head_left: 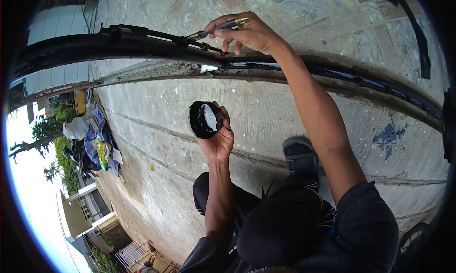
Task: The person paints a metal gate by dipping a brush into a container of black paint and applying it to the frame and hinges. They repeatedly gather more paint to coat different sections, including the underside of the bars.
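My left hand (219, 144) is wrapped round a small round can (194, 119), its inside coated in black paint with a pale patch showing. It is held above the concrete, below the black metal bar (71, 51). In my right hand (256, 35) is a thin paintbrush (216, 29), gripped between thumb and fingers. The brush's bristle end points left, at a thin black rod that runs along the top of the bar; whether it touches is hard to tell. Farther right, a long black rail (342, 76) has patchy, shiny paint.
A black strip (418, 35) hangs at the upper right. My sandalled foot (301, 158) rests on the concrete (156, 140), near a blue-grey paint stain (389, 136). Bags and cloth (99, 139) lie piled at the left. Another person (146, 265) is at the lower left.
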Action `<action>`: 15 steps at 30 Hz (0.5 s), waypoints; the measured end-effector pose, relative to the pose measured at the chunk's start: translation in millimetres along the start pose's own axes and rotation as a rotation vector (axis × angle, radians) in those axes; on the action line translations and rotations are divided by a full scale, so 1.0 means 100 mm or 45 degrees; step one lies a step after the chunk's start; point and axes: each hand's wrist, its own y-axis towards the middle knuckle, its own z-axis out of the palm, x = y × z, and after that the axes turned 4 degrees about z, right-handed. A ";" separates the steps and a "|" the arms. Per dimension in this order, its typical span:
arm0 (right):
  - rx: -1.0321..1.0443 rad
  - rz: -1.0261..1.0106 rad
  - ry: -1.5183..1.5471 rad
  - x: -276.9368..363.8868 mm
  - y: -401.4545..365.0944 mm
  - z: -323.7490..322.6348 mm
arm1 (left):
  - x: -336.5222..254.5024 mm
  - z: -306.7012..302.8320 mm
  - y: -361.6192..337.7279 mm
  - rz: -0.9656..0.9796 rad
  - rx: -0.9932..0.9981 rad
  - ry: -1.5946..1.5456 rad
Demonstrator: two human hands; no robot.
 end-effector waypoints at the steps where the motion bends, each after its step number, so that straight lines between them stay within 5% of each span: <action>1: -0.010 0.012 0.023 -0.02 0.00 -0.03 | 0.00 -0.01 -0.01 -0.003 0.008 0.008; 8: 0.052 0.280 -0.532 0.25 0.03 -0.06 | 0.01 0.03 -0.04 -0.022 0.024 -0.005; 15: -0.007 -0.156 -0.584 0.91 0.35 0.31 | 0.00 0.05 -0.03 -0.032 0.012 0.003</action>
